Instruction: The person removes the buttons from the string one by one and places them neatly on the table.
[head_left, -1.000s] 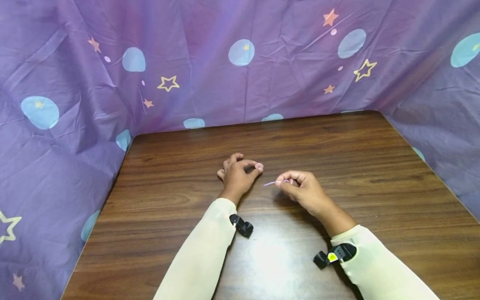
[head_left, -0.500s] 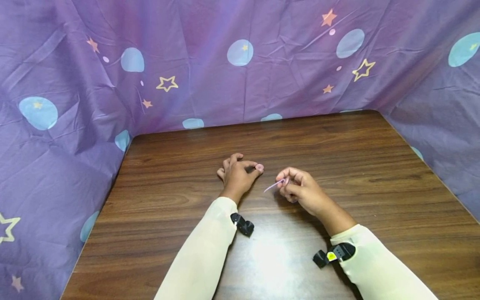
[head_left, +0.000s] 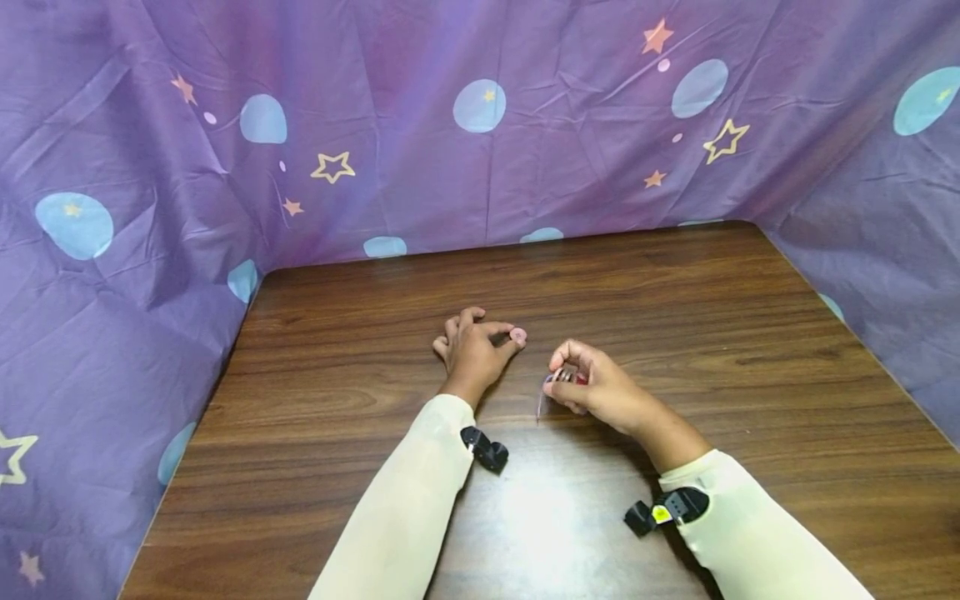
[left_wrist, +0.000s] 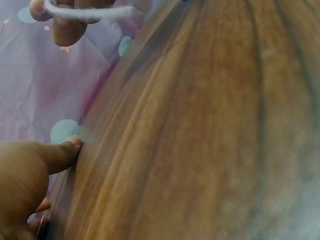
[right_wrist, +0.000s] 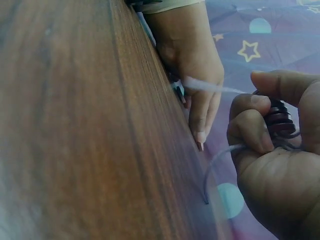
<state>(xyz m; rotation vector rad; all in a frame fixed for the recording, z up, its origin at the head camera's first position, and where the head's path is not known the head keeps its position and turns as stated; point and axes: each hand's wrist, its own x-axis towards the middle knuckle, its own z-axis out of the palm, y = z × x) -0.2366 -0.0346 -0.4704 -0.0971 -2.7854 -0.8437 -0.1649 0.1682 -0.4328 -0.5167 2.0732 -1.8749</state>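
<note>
A small round pink button (head_left: pixel 518 335), with tiny holes in its face, is pinched between the thumb and forefinger of my left hand (head_left: pixel 474 354), low over the wooden table. To its right, my right hand (head_left: pixel 600 387) curls round a short stack of threaded buttons (right_wrist: pixel 278 120), dark in the right wrist view. A thin pale purple string (head_left: pixel 539 404) runs from the stack and hangs down below the thumb. Another length of string (right_wrist: pixel 212 86) sticks out past the fingertips in the right wrist view. The left wrist view shows string (left_wrist: pixel 92 13) at the right fingers, but not the pink button.
A brown wood-grain table (head_left: pixel 360 333) lies beneath both hands, with a bright glare near the front. Purple cloth (head_left: pixel 420 125) with stars and blue spots hangs behind it and on both sides. Black wrist cameras (head_left: pixel 486 450) sit on the pale sleeves.
My right hand has turned and its fingers have shifted, so the button stack now shows. The string end has swung from pointing left to hanging down. My left hand stays put with the pink button.
</note>
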